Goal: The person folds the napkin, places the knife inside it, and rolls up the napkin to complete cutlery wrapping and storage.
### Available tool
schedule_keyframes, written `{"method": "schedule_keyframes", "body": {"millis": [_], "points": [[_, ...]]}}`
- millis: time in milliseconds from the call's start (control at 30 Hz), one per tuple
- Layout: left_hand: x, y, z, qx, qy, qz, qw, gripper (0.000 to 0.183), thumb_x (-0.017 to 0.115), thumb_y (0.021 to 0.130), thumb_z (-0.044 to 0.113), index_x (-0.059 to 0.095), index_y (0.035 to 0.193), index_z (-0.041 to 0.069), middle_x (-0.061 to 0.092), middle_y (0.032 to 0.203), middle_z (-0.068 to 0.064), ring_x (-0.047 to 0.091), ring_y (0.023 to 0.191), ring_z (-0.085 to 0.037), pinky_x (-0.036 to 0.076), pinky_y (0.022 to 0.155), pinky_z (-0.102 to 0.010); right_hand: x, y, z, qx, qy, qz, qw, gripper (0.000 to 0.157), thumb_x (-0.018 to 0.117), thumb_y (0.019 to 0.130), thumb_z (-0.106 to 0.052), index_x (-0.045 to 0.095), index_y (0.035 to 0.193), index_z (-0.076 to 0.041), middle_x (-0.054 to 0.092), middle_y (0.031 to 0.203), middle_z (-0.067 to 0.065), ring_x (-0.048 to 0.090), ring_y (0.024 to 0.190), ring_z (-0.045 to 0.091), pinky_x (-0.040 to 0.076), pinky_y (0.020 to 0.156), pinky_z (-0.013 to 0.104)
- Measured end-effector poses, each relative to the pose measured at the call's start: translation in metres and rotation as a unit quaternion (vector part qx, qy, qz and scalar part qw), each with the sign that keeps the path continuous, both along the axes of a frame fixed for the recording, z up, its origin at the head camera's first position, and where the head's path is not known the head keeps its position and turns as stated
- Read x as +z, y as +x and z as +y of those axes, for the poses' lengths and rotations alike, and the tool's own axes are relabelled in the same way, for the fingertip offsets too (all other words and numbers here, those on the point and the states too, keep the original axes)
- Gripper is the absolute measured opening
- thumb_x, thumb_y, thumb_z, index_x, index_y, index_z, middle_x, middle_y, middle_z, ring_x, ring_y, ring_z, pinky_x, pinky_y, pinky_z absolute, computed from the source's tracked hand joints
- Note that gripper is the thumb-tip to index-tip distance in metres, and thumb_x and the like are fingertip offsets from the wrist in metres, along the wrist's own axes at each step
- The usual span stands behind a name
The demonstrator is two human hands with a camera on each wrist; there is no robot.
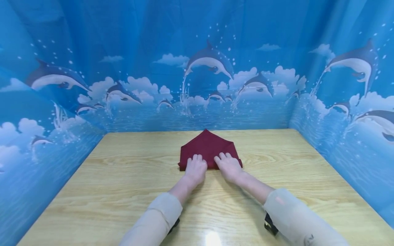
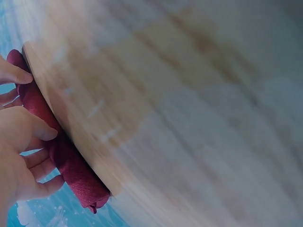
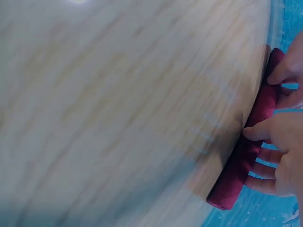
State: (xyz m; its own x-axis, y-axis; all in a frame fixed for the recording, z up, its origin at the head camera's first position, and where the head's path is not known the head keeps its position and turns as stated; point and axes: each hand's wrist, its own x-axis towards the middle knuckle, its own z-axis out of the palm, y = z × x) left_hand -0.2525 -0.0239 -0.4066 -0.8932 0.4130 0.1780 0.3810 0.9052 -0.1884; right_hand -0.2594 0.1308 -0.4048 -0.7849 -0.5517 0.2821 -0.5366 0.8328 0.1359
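A dark red cloth (image 1: 206, 145) lies at the far middle of the table, pointed at its far end and rolled into a tube along its near edge. My left hand (image 1: 196, 169) grips the left part of the roll, thumb on the near side and fingers over the top. To its right, my right hand (image 1: 229, 167) holds the roll in the same manner. Both wrist views show the rolled edge (image 2: 78, 172) as a thick tube between thumb and fingers, its end sticking out past each hand. The tube's underside is hidden.
The light wood-grain table (image 1: 123, 191) stretches out on all sides of the cloth. Blue curtains (image 1: 138, 41) printed with dolphins and clouds enclose it at the back, left and right. The cloth's tip reaches the table's far edge.
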Motion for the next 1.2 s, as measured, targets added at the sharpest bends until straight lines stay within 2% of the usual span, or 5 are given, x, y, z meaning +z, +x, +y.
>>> {"method": "schedule_keyframes", "body": {"millis": [167, 400, 767, 1033, 1200], "points": [[0.000, 0.000, -0.001, -0.005, -0.001, 0.000, 1.0000, 0.018, 0.056, 0.088, 0.012, 0.061, 0.104, 0.006, 0.056, 0.096, -0.009, 0.050, 0.094, -0.024, 0.045, 0.077, -0.041, -0.004, -0.003, 0.000, 0.000, -0.002, 0.010, 1.000, 0.018, 0.059, 0.081, 0.003, 0.058, 0.098, -0.004, 0.052, 0.086, 0.012, 0.050, 0.076, 0.029, 0.046, 0.047, 0.037], [0.003, -0.001, -0.003, -0.015, 0.011, 0.003, 0.9998, 0.015, 0.059, 0.085, 0.013, 0.063, 0.099, 0.008, 0.057, 0.093, -0.008, 0.051, 0.092, -0.024, 0.044, 0.078, -0.041, -0.005, -0.006, 0.001, 0.010, -0.003, 0.030, 0.999, 0.014, 0.061, 0.080, -0.001, 0.057, 0.093, -0.004, 0.053, 0.083, 0.011, 0.050, 0.073, 0.029, 0.046, 0.046, 0.037], [0.004, -0.005, -0.003, -0.022, -0.024, 0.005, 0.9994, 0.018, 0.055, 0.090, 0.016, 0.067, 0.102, 0.010, 0.058, 0.095, -0.007, 0.052, 0.092, -0.022, 0.046, 0.077, -0.038, -0.001, -0.012, 0.000, 0.003, 0.037, -0.026, 0.999, 0.024, 0.064, 0.078, -0.001, 0.055, 0.100, -0.005, 0.054, 0.092, 0.013, 0.053, 0.082, 0.031, 0.049, 0.053, 0.041], [0.004, -0.009, -0.001, -0.012, -0.038, -0.021, 0.9990, 0.020, 0.054, 0.092, 0.017, 0.067, 0.107, 0.012, 0.059, 0.100, -0.007, 0.052, 0.097, -0.023, 0.046, 0.083, -0.041, -0.004, -0.016, 0.005, 0.031, 0.037, -0.013, 0.999, 0.027, 0.068, 0.073, -0.005, 0.055, 0.097, -0.004, 0.056, 0.089, 0.013, 0.054, 0.079, 0.031, 0.048, 0.056, 0.041], [0.002, -0.011, -0.002, -0.018, -0.046, -0.006, 0.9988, 0.019, 0.056, 0.091, 0.018, 0.066, 0.106, 0.011, 0.059, 0.097, -0.007, 0.053, 0.094, -0.023, 0.046, 0.080, -0.041, -0.005, -0.019, 0.007, 0.051, 0.053, -0.002, 0.997, 0.027, 0.070, 0.073, -0.010, 0.055, 0.095, -0.004, 0.055, 0.087, 0.012, 0.054, 0.078, 0.030, 0.049, 0.059, 0.041]]}}
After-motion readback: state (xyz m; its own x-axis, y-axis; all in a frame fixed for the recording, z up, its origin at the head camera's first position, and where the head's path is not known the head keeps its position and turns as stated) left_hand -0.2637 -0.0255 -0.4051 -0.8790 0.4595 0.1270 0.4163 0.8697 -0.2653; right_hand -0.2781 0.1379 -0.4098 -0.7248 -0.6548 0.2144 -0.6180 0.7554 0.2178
